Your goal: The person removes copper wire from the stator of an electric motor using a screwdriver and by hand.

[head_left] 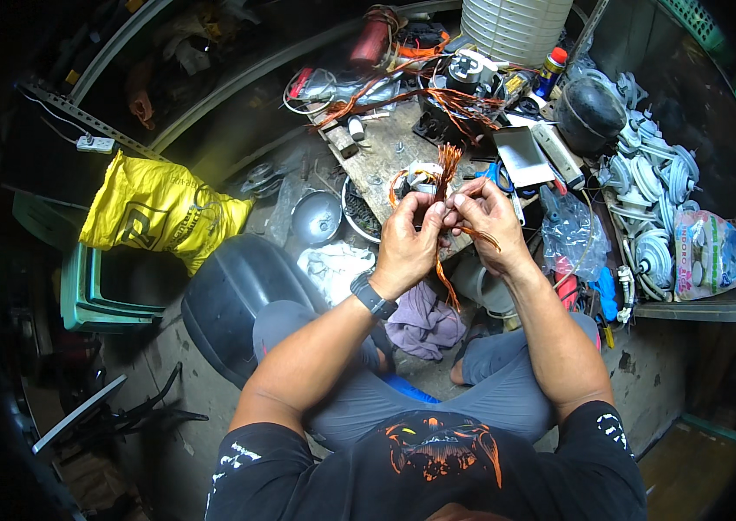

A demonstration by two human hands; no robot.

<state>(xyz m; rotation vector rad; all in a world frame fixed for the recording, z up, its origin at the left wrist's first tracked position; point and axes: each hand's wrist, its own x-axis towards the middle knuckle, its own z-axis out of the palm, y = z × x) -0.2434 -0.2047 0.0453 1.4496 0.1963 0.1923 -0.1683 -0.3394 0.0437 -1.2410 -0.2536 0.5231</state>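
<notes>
A bundle of copper wire [447, 165] stands upright between my two hands, its loose ends spread at the top. Wrapped round its lower part is my left hand [407, 236], thumb toward the other hand. My right hand [488, 224] pinches at the same bundle, thumb and fingertips close together. Orange-brown strands [448, 285] hang below my hands, and one end curves out under my right palm. My fingers hide the middle of the bundle. Just behind sits a white rounded part [423, 176] on a wooden board [370, 161].
More copper wire [463, 108] lies among tools at the back. Blue-handled scissors [496, 174] rest right of my hands. Pale coiled or ribbed parts [650, 178] pile up at far right. A metal bowl [316, 217], yellow sack [160, 208] and purple cloth [425, 321] are nearby.
</notes>
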